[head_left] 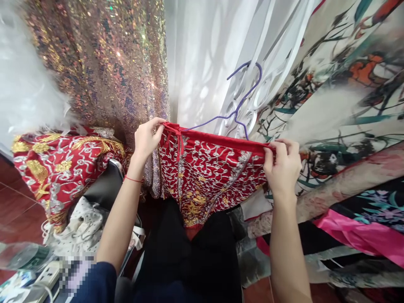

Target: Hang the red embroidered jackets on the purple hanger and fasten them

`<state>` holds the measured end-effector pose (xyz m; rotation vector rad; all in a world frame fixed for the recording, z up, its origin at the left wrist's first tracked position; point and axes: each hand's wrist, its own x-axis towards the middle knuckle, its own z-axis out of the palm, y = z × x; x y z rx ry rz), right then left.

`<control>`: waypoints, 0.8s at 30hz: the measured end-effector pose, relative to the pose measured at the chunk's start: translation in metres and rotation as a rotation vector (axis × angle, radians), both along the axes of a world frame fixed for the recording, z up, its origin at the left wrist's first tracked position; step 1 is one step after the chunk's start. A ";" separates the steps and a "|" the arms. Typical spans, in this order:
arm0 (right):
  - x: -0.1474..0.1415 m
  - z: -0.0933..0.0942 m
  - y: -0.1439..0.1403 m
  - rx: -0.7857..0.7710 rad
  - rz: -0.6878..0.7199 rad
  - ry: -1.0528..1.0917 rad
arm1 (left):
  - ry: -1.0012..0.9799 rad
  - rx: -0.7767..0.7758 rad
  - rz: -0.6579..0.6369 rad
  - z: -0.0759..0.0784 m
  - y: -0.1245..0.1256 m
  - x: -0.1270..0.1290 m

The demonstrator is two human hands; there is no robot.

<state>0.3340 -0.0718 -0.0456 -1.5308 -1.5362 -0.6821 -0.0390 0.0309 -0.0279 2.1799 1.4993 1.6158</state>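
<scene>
A red skirt point(214, 168) with silver and gold embroidery hangs stretched between my hands, its plain red waistband on top. My left hand point(148, 136) pinches the waistband at its left end, beside a small red tie. At the right end of the band, my right hand point(283, 162) grips it between thumb and fingers. A purple wire hanger point(235, 112) rises from behind the waistband with its hook pointing up; its lower part is hidden inside or behind the skirt.
Sequined fabric point(101, 54) and a white curtain point(198, 54) hang ahead. Floral garments point(347, 97) hang at the right. Another red embroidered garment point(63, 164) drapes over a black chair point(104, 185) at the left. A power strip point(47, 275) and a plastic bottle point(28, 256) lie at lower left.
</scene>
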 end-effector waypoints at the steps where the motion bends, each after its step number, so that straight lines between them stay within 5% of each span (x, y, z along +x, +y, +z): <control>1: -0.002 0.000 0.003 0.023 -0.033 0.005 | -0.030 0.015 0.027 -0.002 0.000 0.002; 5: -0.006 -0.004 0.011 0.082 -0.095 0.028 | -0.148 0.070 0.040 -0.012 0.001 0.013; 10: -0.014 -0.011 0.009 0.042 -0.036 0.021 | -0.058 0.075 -0.003 -0.021 -0.003 0.024; 15: -0.048 -0.009 0.002 0.186 -0.129 0.098 | 0.049 0.045 -0.015 -0.021 -0.041 0.017; 19: -0.097 -0.007 -0.001 0.211 0.035 0.071 | 0.112 0.062 0.053 -0.014 -0.093 -0.011; 24: -0.177 -0.010 -0.004 0.123 0.385 -0.023 | 0.205 0.037 0.441 -0.033 -0.158 -0.087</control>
